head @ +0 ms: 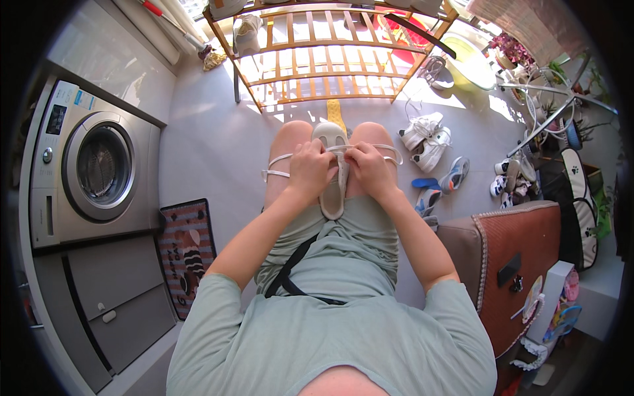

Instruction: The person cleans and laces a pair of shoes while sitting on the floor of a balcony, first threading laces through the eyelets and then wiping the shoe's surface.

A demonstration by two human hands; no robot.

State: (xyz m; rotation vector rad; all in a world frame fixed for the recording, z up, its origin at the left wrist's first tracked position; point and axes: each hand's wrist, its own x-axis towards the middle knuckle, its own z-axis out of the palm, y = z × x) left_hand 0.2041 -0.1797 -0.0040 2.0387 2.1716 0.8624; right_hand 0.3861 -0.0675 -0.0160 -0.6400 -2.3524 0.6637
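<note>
A pale beige shoe (333, 198) lies lengthwise across my lap, between my thighs, one end pointing to my knees. My left hand (312, 166) pinches a white shoelace (339, 148) at the shoe's left side. From the right, my right hand (366, 163) grips the same lace near its middle. The lace runs across the shoe between my fingers, and loose lengths drape over both thighs. My fingers hide part of the shoe's opening. A yellow insole (336, 115) lies on the floor past my knees.
Ahead stands a wooden shoe rack (322, 74). White sneakers (427, 141) and grey-blue shoes (454, 175) rest on the floor to the right. Nearer is a brown padded seat (520, 237) with a dark phone (509, 270). A washing machine (99, 168) and floor mat (185, 247) are at left.
</note>
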